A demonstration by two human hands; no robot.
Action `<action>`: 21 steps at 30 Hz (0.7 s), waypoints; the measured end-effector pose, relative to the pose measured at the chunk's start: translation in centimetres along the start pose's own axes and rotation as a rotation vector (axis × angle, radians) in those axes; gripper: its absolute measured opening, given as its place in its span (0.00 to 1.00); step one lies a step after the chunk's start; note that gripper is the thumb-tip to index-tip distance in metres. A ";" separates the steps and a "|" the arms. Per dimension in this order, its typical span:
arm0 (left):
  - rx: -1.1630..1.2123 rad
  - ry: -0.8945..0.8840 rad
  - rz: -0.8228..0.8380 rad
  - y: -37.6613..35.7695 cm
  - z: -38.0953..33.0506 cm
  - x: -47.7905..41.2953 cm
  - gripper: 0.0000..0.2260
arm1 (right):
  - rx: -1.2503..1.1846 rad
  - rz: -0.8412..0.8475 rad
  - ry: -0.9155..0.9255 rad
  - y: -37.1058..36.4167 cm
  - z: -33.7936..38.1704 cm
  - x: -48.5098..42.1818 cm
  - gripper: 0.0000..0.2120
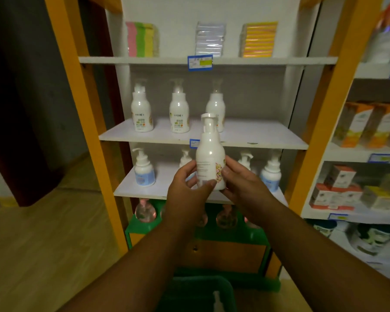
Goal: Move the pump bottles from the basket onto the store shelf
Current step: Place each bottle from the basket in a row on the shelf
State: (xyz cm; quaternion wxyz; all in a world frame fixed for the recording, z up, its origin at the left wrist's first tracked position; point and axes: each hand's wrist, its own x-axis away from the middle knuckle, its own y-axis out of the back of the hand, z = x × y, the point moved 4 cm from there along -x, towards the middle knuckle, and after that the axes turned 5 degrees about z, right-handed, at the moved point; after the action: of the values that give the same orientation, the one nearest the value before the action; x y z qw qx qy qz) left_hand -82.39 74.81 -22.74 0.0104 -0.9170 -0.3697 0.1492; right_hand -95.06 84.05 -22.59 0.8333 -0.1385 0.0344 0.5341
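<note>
A white pump bottle (209, 154) stands upright in the air in front of the shelves, label turned partly away. My left hand (187, 188) and my right hand (241, 185) both grip its lower half. Behind it, the middle shelf (257, 137) carries three matching white pump bottles (141, 111) in a row at the back left. A green basket (203, 293) sits low at the bottom edge, with another white pump bottle (217, 300) dimly visible inside it.
The shelf below (131, 190) holds several blue-labelled pump bottles (144, 170). Sponge packs (142, 39) sit on the top shelf. Round clear bottles (145, 211) stand in a green rack at the bottom. Boxed goods (367, 124) fill the unit to the right. Wooden floor lies left.
</note>
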 end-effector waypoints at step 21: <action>-0.049 -0.013 0.402 -9.7 -2.2 -7.8 0.36 | 0.225 -0.366 0.262 8.5 6.7 -0.2 0.13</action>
State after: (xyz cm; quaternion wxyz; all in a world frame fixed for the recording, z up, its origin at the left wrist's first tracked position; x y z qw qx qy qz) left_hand -93.59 76.73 -17.33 -0.0444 -0.9714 -0.1829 0.1450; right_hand -103.38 89.04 -17.73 0.9148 -0.1167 0.1759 0.3444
